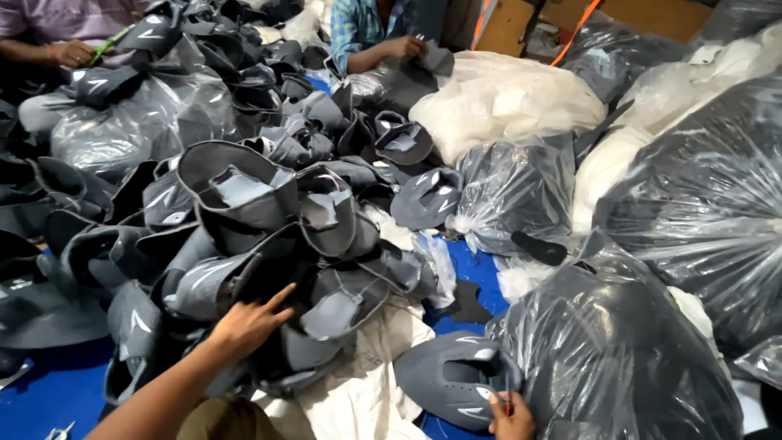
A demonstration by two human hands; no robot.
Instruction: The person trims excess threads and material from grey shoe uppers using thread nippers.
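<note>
My left hand (pixel 248 322) rests open, fingers spread, on the heap of grey shoe uppers (pixel 269 220); my right hand (pixel 511 417) pinches one upper (pixel 452 376) lying on the blue surface (pixel 57 383) beside plastic bags (pixel 619 358).

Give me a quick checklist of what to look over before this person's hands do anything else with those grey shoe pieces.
1. Left hand on the pile of grey shoe uppers: ok, fingers spread on one piece, not closed round it.
2. Right hand on the single grey upper: ok, it pinches that upper's edge at the bottom of the view.
3. What the right hand holds besides: cannot tell, a thin reddish thing shows between the fingers.
4. Room beside the single upper: not ok, a clear bag of grey parts presses against it.
5. Other people's hands: ok, the co-worker's hand and another work at the far side.
</note>
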